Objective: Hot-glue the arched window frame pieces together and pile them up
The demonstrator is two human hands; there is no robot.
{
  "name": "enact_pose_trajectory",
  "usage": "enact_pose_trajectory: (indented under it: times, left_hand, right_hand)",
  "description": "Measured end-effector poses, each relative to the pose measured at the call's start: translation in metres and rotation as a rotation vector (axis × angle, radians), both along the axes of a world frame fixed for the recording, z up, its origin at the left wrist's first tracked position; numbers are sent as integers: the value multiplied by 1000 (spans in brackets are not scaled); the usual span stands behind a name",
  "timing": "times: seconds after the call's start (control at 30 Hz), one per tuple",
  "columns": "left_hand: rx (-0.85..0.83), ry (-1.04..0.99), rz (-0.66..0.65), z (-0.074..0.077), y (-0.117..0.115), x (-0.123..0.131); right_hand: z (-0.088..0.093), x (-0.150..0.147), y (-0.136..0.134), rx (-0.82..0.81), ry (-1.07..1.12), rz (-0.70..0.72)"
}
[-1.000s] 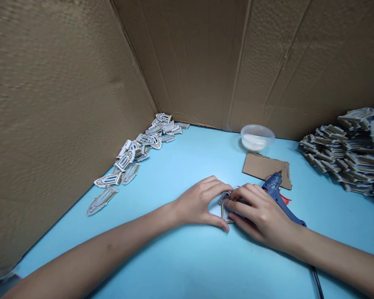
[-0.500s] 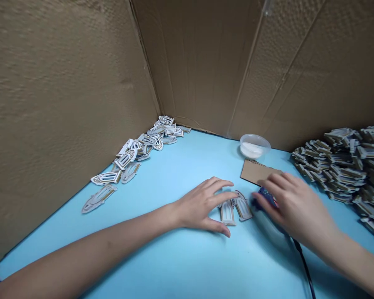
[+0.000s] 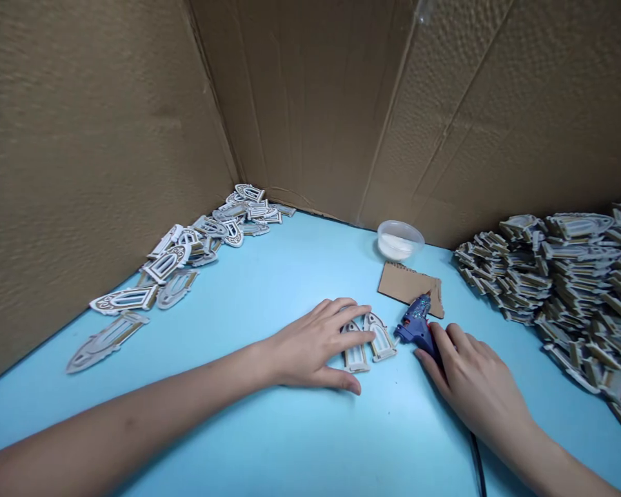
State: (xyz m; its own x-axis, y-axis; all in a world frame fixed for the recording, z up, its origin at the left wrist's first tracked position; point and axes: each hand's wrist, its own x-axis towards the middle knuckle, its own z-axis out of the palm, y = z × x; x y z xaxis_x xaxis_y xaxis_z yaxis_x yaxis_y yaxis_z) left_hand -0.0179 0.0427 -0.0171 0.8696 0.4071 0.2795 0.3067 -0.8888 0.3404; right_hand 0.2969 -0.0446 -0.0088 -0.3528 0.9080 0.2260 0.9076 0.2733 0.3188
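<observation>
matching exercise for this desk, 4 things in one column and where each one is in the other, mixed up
Things
1 blue hot glue gun
2 clear plastic tub
3 cardboard scrap
4 two arched cutouts

Places
a by the cardboard wall
b under the fingers of the left hand
c against the right hand
d between the tub and the glue gun

Pairs: 1c, 2a, 3d, 4b

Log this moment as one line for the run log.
left hand: touching two arched cardboard pieces | right hand: against blue hot glue gun | nearby: cardboard scrap, plastic bowl
</observation>
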Motion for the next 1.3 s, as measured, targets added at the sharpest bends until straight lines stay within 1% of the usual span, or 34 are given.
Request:
enact_pose_trajectory:
  times: [0.13, 0.2, 0.23, 0.3, 0.37, 0.43, 0.47, 0.5, 0.57, 0.63, 0.7, 0.77, 0.83, 0.9, 0.97, 1.07, 1.17, 1.23, 1.3]
  left_hand:
    - [-20, 23, 11, 2, 0, -2]
    - [-25, 10, 9, 3, 0, -2]
    - [-25, 7, 8, 4, 0, -3]
    - [-28, 13, 6, 5, -1, -3]
    - [-29, 18, 7, 7, 0, -2]
    - [-33, 9, 1, 8, 0, -1]
    - [-37, 0, -3, 8, 0, -1]
    - [-42, -9, -6, 9, 0, -1]
    - [-55, -26, -6, 9, -1, -1]
    - [-67, -45, -5, 9, -1, -2]
    - [-103, -73, 3, 7, -1, -3]
    - [-177, -120, 36, 7, 2, -2]
    - [-281, -167, 87, 6, 6, 1]
    - [-378, -190, 127, 7, 11, 6]
    - [-440, -193, 149, 7, 16, 14]
    - [-466, -191, 190, 7, 19, 22]
    - [-474, -196, 242, 6, 18, 22]
    - [-480, -212, 244, 6, 16, 19]
    - [-475, -220, 220, 5, 15, 16]
  right_hand:
    - [-2, 3, 1, -17, 66, 26]
    - [0, 9, 3, -52, 183, 28]
    - [1, 13, 5, -82, 288, 34]
    - [3, 19, 8, -174, 613, 75]
    - [2, 23, 9, -294, 1052, 120]
    - [0, 23, 10, -414, 1459, 132]
    - [-2, 22, 10, -463, 1604, 124]
    - [-4, 20, 10, -506, 1700, 111]
    - [-8, 16, 10, -574, 1767, 72]
    - [-10, 13, 10, -617, 1761, 22]
    - [-11, 12, 11, -629, 1742, 5]
    - [-11, 13, 12, -620, 1708, 38]
    - [-11, 13, 16, -644, 1657, 83]
    - [-12, 12, 25, -714, 1624, 115]
    - [-14, 9, 36, -790, 1620, 139]
    - [-15, 5, 49, -822, 1676, 169]
    - [-14, 4, 51, -844, 1775, 180]
    - [-11, 5, 49, -897, 1870, 184]
    - [-8, 7, 48, -978, 1952, 179]
